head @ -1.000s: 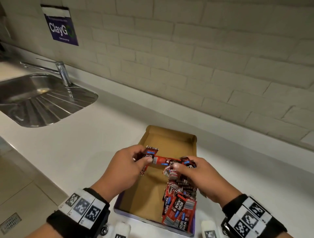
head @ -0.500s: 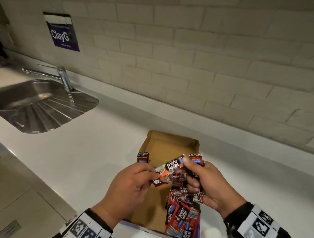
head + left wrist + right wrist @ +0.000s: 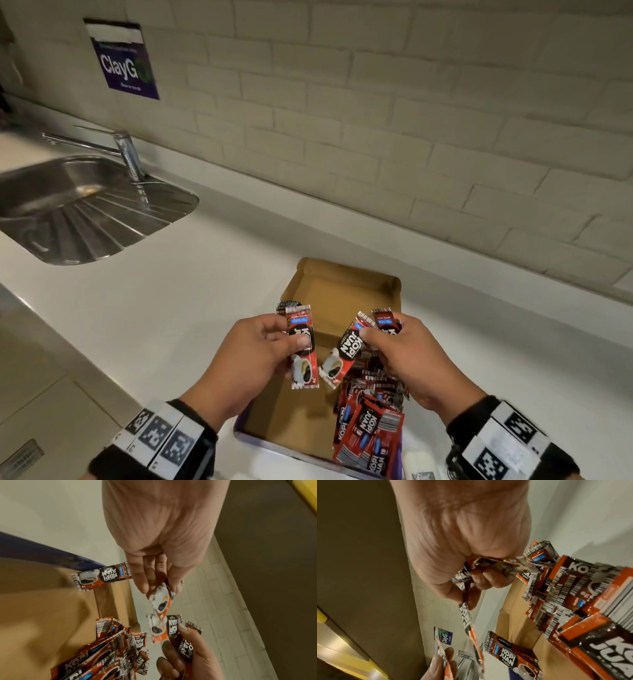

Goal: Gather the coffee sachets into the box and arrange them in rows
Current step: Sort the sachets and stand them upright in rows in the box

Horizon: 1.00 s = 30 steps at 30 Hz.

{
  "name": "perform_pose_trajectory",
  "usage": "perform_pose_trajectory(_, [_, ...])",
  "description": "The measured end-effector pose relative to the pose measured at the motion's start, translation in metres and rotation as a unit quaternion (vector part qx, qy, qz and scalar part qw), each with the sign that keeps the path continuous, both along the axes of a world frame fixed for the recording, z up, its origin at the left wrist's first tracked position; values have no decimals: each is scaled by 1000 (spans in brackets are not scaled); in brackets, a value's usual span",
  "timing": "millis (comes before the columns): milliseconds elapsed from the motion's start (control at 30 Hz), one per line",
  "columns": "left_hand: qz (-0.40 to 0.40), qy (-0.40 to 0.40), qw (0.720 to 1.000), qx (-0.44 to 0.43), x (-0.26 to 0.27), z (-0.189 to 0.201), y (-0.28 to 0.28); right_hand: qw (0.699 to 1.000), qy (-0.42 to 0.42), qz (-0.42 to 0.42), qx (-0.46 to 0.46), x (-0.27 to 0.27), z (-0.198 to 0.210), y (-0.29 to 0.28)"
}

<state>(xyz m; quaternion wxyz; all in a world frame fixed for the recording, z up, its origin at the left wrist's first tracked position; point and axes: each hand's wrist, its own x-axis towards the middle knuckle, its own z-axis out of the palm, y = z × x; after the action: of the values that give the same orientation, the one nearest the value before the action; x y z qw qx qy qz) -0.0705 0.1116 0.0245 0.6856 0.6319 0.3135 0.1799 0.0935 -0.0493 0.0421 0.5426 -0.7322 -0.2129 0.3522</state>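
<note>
Sachets (image 3: 303, 346) are pinched in both hands (image 3: 253, 356) above the box (image 3: 346, 294); loosely gripped, some could be dropped onto the counter (image 3: 178, 294).

Two hands (image 3: 253, 356) (image 3: 411, 356); one box (image 3: 346, 274); many sachets (image 3: 370, 431); one sink (image 3: 113, 226)

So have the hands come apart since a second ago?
Yes. Judged against the box, the left hand went left and the right hand right, each holding sachets.
</note>
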Motion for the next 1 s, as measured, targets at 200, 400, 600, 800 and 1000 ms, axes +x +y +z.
perform_pose_trajectory(200, [-77,21,997,-15,-1,0,-2,999,15,36,-10,1,-1,0])
perform_pose_trajectory(400, [-111,28,993,-23,-1,-1,-3,998,22,61,-27,0,-1,2])
perform_pose_trajectory(600, [-68,19,997,-31,5,-4,-4,996,58,65,-12,-4,2,5])
perform_pose_trajectory(800, [-57,-9,995,-78,3,-4,-6,997,55,53,-18,-2,-2,5])
perform_pose_trajectory(1000, [14,-41,994,-102,3,-6,1,995,88,-38,10,3,-9,6])
